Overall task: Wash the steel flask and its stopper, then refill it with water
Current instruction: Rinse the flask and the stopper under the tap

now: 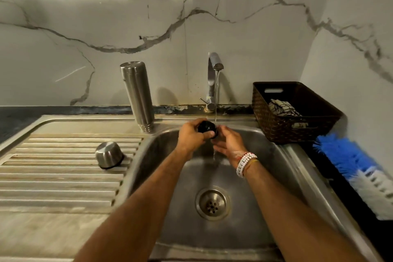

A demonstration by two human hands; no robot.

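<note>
The steel flask [137,95] stands upside down, mouth on the sink's back ledge, left of the tap [213,78]. Water runs from the tap in a thin stream. Over the basin, my left hand [191,135] grips the black stopper [207,128] right beside the stream. My right hand [228,143] touches the stopper's right side from below, fingers curled against it. The flask's steel cup lid [109,155] lies upside down on the drainboard at the left.
The steel sink [265,155] has a drain strainer [212,203] at its middle. A ribbed drainboard [63,166] spreads to the left. A dark woven basket [297,112] with a cloth sits at the right, and a blue and white brush [361,172] lies in front of it.
</note>
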